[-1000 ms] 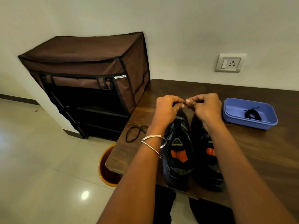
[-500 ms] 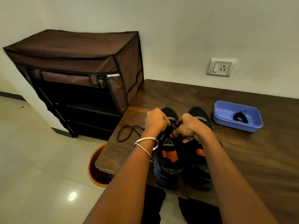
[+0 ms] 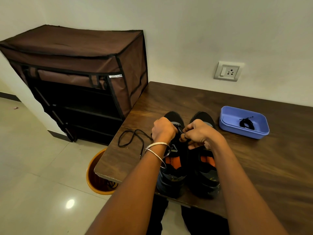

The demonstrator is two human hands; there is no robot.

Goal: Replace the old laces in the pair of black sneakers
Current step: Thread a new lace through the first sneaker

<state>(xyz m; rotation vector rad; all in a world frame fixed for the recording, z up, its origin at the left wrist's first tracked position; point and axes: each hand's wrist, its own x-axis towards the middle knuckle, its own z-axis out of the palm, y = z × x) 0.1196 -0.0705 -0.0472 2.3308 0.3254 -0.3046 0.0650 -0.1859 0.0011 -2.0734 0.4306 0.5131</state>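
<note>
The pair of black sneakers (image 3: 188, 160) is being kept at the near edge of the table (image 3: 254, 163), heels toward the person and toes toward the wall, presumably so that the eyelets are being faced from above and within easy reach. The left sneaker (image 3: 171, 167) is being worked on at its upper eyelets, where a black lace (image 3: 179, 128) is being pinched between the two hands. The left hand (image 3: 162, 129) is being held curled over the shoe's left side, its fingertips hidden, so exactly what is being gripped cannot be told; the right hand (image 3: 196, 134) is being held with fingers bent and pressed together on the lace just above the tongue. The lace is thus lying between the two sets of fingers, touching both as far as can be judged. A loose black lace (image 3: 132, 141) is being left trailing near the table's left edge, probably an old one being set aside. A coiled lace (image 3: 246, 124) is being kept in the blue tray (image 3: 227, 116) toward the far right of the table, likely being reserved for the right sneaker (image 3: 205, 167). An orange bin (image 3: 93, 177) is standing on the floor below the left corner, beside a brown shoe rack (image 3: 76, 73).
</note>
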